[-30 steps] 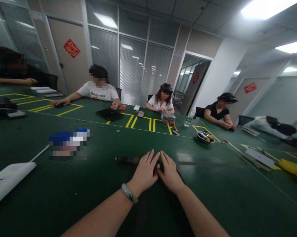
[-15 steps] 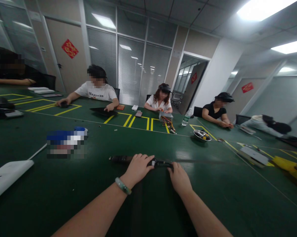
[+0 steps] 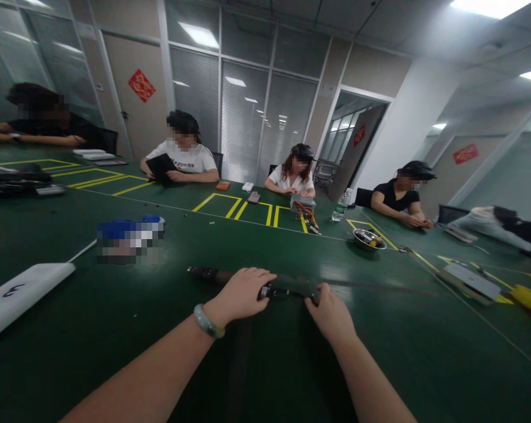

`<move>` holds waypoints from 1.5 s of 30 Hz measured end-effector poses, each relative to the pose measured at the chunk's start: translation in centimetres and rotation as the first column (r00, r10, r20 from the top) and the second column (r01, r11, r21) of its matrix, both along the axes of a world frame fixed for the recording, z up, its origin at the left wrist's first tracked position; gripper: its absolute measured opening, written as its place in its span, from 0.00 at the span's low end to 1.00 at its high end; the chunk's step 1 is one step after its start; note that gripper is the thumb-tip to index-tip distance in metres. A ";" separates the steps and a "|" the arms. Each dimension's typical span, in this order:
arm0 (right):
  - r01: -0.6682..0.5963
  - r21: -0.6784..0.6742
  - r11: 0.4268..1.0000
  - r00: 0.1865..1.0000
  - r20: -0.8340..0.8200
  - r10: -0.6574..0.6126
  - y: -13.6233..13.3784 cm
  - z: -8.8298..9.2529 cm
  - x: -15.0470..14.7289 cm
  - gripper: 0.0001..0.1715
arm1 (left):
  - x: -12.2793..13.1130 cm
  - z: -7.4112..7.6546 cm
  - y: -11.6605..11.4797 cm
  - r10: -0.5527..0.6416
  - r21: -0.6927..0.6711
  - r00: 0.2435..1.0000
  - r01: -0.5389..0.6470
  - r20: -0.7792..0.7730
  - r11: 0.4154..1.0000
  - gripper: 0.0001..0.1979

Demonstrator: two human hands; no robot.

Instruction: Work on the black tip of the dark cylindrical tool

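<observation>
At the far left a white pad (image 3: 24, 289) is seen lying on the green table (image 3: 93, 346), and a blurred blue-and-white item (image 3: 128, 238) is set further in, well apart from the work. Near the middle a long dark object (image 3: 206, 274) is laid flat across the table, with its left end left bare. The left hand (image 3: 243, 291) is curled down over the object's middle, with the fingers closed on it. A short stretch of the object is exposed between the 2 hands. The right hand (image 3: 331, 311) is closed on the object's right end, pinched at the fingertips. The step in hand is judged to be a 2-handed hold, with the object pinned at 1 place and worked at the other. For further handling, the left grip would need to be kept firm. A metal bowl (image 3: 368, 239) is stood beyond, to the right, well apart.
</observation>
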State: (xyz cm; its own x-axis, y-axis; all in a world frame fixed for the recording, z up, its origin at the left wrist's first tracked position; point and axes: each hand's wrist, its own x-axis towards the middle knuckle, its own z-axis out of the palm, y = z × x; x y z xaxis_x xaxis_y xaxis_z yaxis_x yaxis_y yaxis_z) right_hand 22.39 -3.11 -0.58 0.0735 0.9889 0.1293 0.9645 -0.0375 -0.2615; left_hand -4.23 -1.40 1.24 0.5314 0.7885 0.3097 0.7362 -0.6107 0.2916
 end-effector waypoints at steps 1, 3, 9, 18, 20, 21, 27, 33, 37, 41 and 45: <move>-0.002 -0.002 1.000 1.000 0.015 0.002 -0.3 0.3 0.1 0.15 | 0.5 -0.1 -0.2 -0.011 0.006 1.000 0.011 0.002 1.000 0.26; -0.013 0.002 1.000 0.999 0.047 0.013 -0.7 0.7 0.1 0.10 | 1.6 -0.3 -0.4 -0.029 0.013 1.000 0.029 -0.005 0.999 0.22; -0.023 -0.006 1.000 1.000 0.000 0.023 -1.0 1.5 -0.1 0.09 | 3.5 -1.3 0.1 -0.034 0.082 0.999 0.033 0.010 0.996 0.10; -0.187 -0.024 0.982 0.931 -0.323 0.169 -0.6 0.7 -1.1 0.12 | 3.2 -1.5 0.6 -0.048 0.096 0.998 0.045 0.028 0.994 0.09; -0.186 -0.048 0.981 0.941 -0.295 0.164 -0.6 0.4 -1.3 0.10 | 3.0 -1.2 0.6 -0.075 0.087 0.997 0.073 0.026 0.994 0.10; -0.187 -0.050 0.981 0.946 -0.277 0.166 -0.6 0.3 -1.3 0.08 | 2.8 -1.1 0.6 -0.092 0.084 0.995 0.090 0.022 0.992 0.11; -0.206 -0.010 0.979 0.955 -0.221 0.199 -0.8 0.5 -1.3 0.06 | 2.9 -1.5 0.8 -0.093 0.083 0.995 0.089 0.045 0.993 0.08; -0.300 0.177 0.937 0.910 -0.240 0.337 -0.9 0.5 -2.6 0.06 | 3.1 -2.2 1.3 -0.082 0.088 0.992 0.074 0.093 0.993 0.06; -0.313 0.227 0.922 0.910 -0.205 0.360 -0.2 -0.2 -3.3 0.07 | 3.1 -2.4 1.4 -0.076 0.087 0.991 0.066 0.112 0.994 0.06; -0.312 0.231 0.922 0.920 -0.169 0.353 0.6 -0.5 -3.6 0.07 | 3.0 -2.3 1.4 -0.078 0.081 0.990 0.069 0.117 0.994 0.07; -0.333 0.215 0.918 0.918 -0.147 0.367 1.0 0.1 -3.6 0.07 | 3.0 -2.1 1.4 -0.072 0.068 0.991 0.065 0.110 0.996 0.07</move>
State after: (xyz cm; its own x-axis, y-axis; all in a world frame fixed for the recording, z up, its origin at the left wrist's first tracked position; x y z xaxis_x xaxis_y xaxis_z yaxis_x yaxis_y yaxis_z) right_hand 18.80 -2.16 -0.46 -0.2338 0.9156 0.3271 0.8422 0.3588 -0.4025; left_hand -1.22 -0.04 -0.84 0.5425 0.7279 0.4193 0.6564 -0.6788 0.3291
